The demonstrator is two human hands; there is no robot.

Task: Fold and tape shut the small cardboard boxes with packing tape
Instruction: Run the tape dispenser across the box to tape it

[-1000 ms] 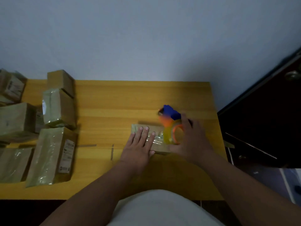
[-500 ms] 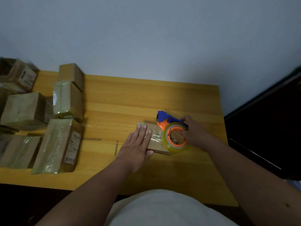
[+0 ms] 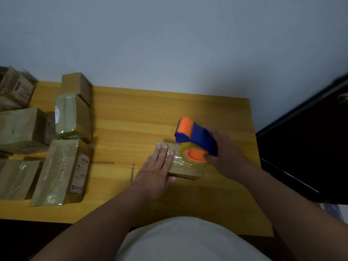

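Left hand point(image 3: 157, 166): flat, fingers straight, pressing down on the small box point(image 3: 185, 171).
Right hand point(image 3: 225, 150): curled round the blue and orange tape gun point(image 3: 195, 141), which sits over the box's right end.
Small box: near the middle of the yellow wood surface point(image 3: 169, 113), partly hidden by both hands.
Around: a bunch of taped boxes point(image 3: 62, 170) well apart on the left; a dark door point(image 3: 310, 138) on the right.
Change: the tape gun has tipped up, so its orange roller now shows on top.

We lose much of the small box point(image 3: 185, 169) beneath the left hand point(image 3: 157, 171) and the tape dispenser point(image 3: 195, 141). The left picture edge crops the taped parcels point(image 3: 17, 129), whose labels we cannot read.
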